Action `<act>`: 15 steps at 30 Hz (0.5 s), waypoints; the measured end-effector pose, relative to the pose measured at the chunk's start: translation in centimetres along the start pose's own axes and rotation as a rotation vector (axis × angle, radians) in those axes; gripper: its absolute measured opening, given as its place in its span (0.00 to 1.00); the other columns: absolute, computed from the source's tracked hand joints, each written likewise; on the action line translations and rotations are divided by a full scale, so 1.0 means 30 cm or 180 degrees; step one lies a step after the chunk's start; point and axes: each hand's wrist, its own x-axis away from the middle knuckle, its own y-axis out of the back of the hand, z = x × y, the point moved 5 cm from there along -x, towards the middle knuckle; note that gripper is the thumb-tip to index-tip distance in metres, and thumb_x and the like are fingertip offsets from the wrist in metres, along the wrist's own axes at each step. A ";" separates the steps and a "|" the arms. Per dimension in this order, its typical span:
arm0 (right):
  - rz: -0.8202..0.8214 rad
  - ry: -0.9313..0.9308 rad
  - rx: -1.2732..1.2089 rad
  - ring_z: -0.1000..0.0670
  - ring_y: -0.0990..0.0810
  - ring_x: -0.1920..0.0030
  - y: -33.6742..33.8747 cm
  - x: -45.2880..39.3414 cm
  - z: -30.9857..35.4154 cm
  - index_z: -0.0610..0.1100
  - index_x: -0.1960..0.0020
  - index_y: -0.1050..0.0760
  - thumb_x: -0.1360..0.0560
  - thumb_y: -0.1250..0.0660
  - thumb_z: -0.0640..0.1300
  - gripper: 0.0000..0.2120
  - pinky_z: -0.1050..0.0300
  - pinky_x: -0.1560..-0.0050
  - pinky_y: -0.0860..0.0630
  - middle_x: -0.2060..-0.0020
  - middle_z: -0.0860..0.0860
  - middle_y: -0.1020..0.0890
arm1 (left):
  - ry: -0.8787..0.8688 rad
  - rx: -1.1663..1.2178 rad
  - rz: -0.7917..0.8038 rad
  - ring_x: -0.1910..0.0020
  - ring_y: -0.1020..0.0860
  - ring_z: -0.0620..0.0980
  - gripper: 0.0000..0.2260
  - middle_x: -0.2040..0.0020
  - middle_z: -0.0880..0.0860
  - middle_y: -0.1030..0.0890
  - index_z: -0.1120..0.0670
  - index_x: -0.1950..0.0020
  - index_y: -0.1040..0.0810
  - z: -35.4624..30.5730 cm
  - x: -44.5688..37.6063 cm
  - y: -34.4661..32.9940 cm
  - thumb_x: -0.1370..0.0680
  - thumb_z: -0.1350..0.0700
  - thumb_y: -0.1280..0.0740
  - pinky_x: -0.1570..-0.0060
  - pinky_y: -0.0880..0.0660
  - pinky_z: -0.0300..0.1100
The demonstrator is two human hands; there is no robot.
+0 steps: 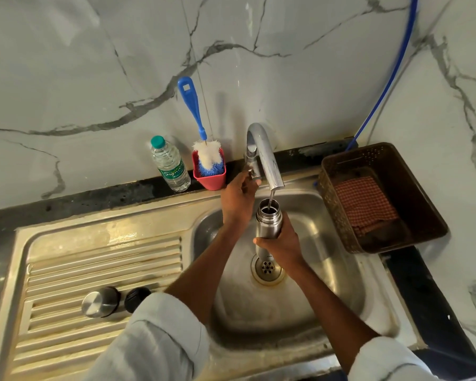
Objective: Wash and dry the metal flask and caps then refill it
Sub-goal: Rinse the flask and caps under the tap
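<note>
My right hand [282,243] grips the open metal flask [268,220] upright over the sink basin [341,284], right under the tap spout [268,158]. A thin stream of water runs into the flask's mouth. My left hand [238,198] holds the tap's lever at the base of the tap. A steel cap [99,302] and a black inner cap [136,298] stand side by side on the ribbed drainboard [94,259] to the left.
Behind the sink stand a plastic water bottle [171,166] and a red holder [210,176] with a blue-handled bottle brush [195,119]. A brown basket [382,199] with a checked cloth [364,204] sits at the right. A blue hose [396,64] runs down the marble wall.
</note>
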 end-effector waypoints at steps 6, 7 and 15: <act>0.0103 -0.0077 0.0021 0.59 0.20 0.48 -0.018 0.003 -0.023 0.58 0.39 0.28 0.37 0.18 0.39 0.33 0.65 0.55 0.27 0.48 0.60 0.17 | -0.0074 -0.0831 0.0145 0.43 0.16 0.49 0.16 0.40 0.50 0.13 0.46 0.29 0.21 0.142 0.133 0.143 0.16 0.52 0.31 0.43 0.21 0.46; 0.0057 -0.0088 -0.0001 0.58 0.19 0.49 -0.008 0.000 -0.023 0.57 0.38 0.28 0.37 0.18 0.38 0.34 0.65 0.55 0.27 0.48 0.60 0.17 | -0.0163 -0.1004 0.0103 0.41 0.17 0.52 0.15 0.40 0.52 0.14 0.47 0.30 0.20 0.175 0.146 0.186 0.16 0.52 0.32 0.42 0.21 0.48; 0.0160 0.0008 0.0118 0.63 0.21 0.51 0.001 -0.019 -0.031 0.55 0.37 0.27 0.38 0.18 0.33 0.36 0.74 0.58 0.27 0.50 0.62 0.19 | -0.0759 -0.2202 0.0427 0.21 0.35 0.59 0.29 0.22 0.55 0.29 0.55 0.20 0.31 0.364 0.236 0.367 0.20 0.57 0.27 0.21 0.36 0.59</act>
